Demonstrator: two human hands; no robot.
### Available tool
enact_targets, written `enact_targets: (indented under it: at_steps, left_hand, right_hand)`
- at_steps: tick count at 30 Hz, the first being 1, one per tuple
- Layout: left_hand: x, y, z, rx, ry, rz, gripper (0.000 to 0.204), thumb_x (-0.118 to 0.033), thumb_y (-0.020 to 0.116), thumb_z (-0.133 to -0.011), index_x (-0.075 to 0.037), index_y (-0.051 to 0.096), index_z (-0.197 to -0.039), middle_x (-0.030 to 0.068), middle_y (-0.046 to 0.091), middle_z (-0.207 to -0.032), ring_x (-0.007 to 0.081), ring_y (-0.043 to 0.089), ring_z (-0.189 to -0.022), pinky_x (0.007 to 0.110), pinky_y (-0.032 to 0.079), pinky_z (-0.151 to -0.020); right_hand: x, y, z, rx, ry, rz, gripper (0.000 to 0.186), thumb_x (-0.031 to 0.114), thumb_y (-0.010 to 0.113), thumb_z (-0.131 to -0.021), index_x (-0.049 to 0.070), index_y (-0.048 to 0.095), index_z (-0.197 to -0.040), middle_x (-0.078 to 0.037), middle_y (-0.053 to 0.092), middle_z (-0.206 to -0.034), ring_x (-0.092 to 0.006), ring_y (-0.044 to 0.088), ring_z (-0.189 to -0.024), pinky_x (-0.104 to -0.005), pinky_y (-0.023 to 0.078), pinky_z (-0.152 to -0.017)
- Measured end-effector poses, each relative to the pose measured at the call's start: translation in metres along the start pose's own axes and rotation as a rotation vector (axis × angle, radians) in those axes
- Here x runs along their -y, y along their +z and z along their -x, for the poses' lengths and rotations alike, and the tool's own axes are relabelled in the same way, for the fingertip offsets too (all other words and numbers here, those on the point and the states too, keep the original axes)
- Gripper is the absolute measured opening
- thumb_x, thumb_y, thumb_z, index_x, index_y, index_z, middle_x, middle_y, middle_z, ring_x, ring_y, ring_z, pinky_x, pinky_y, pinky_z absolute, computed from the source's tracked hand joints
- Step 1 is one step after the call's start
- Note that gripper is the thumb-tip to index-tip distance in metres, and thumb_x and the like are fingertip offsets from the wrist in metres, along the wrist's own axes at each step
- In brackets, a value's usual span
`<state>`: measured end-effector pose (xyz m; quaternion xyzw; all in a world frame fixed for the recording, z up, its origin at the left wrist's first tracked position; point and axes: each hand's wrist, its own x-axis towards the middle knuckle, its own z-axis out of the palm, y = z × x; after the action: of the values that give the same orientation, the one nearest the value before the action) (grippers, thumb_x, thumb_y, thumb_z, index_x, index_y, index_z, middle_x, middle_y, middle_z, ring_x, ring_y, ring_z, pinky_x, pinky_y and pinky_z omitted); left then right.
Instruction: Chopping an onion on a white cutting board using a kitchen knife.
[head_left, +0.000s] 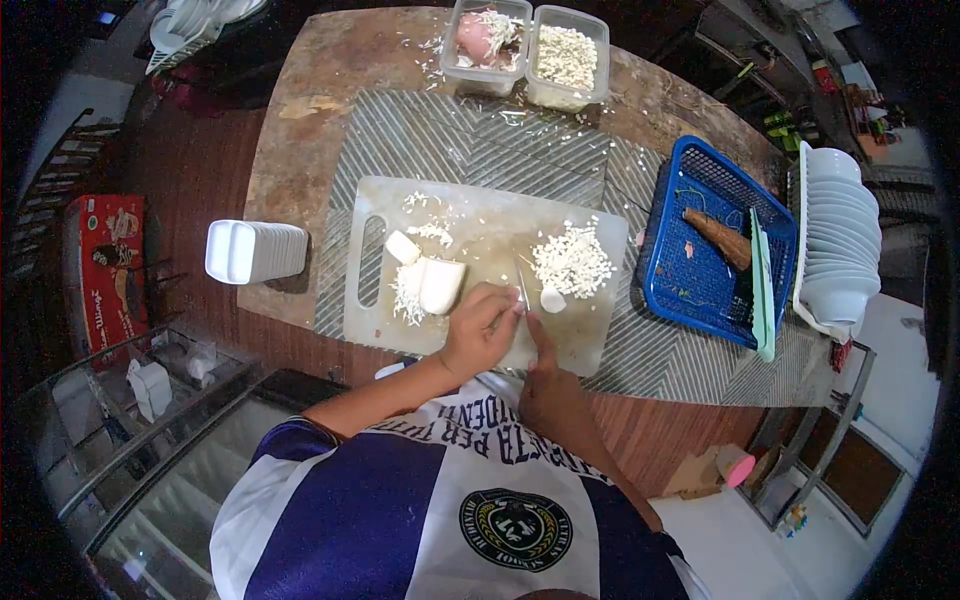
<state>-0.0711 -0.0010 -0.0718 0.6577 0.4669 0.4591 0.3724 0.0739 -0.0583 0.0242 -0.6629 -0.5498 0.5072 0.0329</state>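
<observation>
My left hand [485,330] has its fingers closed on a small pale piece [514,295] on the white cutting board [390,330]. My right hand [550,385] grips a knife [521,275], index finger along it, the blade pointing away from me beside that piece. Its handle is mostly hidden in the hand. Left on the board lie a larger peeled white chunk [443,285], a smaller block [402,248] and shredded bits [407,305]. A pile of white diced pieces [572,258] sits at the right, with a round white piece [552,298] just below it.
Two plastic tubs [566,65] stand at the back of the worn table [300,110]. White stacked containers [250,252] are at left. A blue basket [670,260] at right holds a brown root [720,237] and a mint-green item [762,290], beside a rack of dishes [837,230].
</observation>
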Motion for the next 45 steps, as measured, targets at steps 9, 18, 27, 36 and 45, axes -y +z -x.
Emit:
enact_targets:
  at_steps: [9, 18, 27, 36, 45]
  left_hand:
    - [0.003, 0.002, -0.001, 0.018, -0.057, 0.014, 0.007, 0.004, 0.073, -0.087, 0.004, 0.069, -0.092, 0.0192, 0.07, -0.099, 0.0317, 0.071, -0.09, 0.035, 0.057, -0.076]
    - [0.004, 0.005, -0.004, -0.032, -0.054, 0.01, 0.007, 0.002, 0.073, -0.086, 0.002, 0.066, -0.087, 0.0151, 0.065, -0.096, 0.0236, 0.068, -0.079, 0.031, 0.055, -0.064]
    - [0.006, 0.006, -0.006, -0.033, -0.096, 0.007, 0.01, 0.002, 0.074, -0.082, 0.001, 0.066, -0.088, 0.014, 0.063, -0.096, 0.0209, 0.065, -0.075, 0.029, 0.052, -0.06]
    - [0.009, 0.007, -0.004, -0.07, -0.115, 0.08, 0.01, 0.003, 0.074, -0.082, 0.001, 0.065, -0.083, 0.012, 0.061, -0.091, 0.0194, 0.061, -0.071, 0.029, 0.049, -0.062]
    - [0.009, 0.003, -0.002, -0.035, -0.15, 0.086, 0.01, 0.003, 0.075, -0.084, 0.0, 0.066, -0.082, 0.0127, 0.064, -0.096, 0.018, 0.064, -0.072, 0.028, 0.052, -0.062]
  right_hand:
    - [-0.012, 0.009, -0.006, -0.025, -0.05, 0.058, 0.088, -0.001, 0.057, -0.092, 0.005, 0.005, -0.163, -0.031, 0.066, -0.069, -0.0485, 0.068, -0.064, -0.0583, 0.055, -0.06]
    - [-0.02, 0.016, -0.007, -0.121, -0.123, 0.009, 0.071, 0.012, 0.051, -0.102, 0.018, 0.018, -0.164, -0.037, 0.068, -0.1, -0.0573, 0.065, -0.077, -0.064, 0.051, -0.071]
    - [-0.034, 0.01, 0.019, -0.145, -0.202, -0.218, 0.062, 0.019, 0.046, -0.106, 0.008, 0.019, -0.162, -0.029, 0.067, -0.094, -0.0442, 0.068, -0.079, -0.0503, 0.053, -0.076]
    - [-0.031, 0.017, 0.014, -0.104, 0.119, -0.098, 0.048, 0.037, 0.034, -0.112, -0.002, 0.06, -0.1, -0.028, 0.064, -0.082, -0.0443, 0.066, -0.077, -0.052, 0.051, -0.075]
    - [-0.02, 0.017, 0.007, -0.046, 0.132, -0.025, 0.053, 0.035, 0.028, -0.112, -0.006, 0.061, -0.102, -0.036, 0.066, -0.087, -0.0552, 0.066, -0.084, -0.0616, 0.052, -0.081]
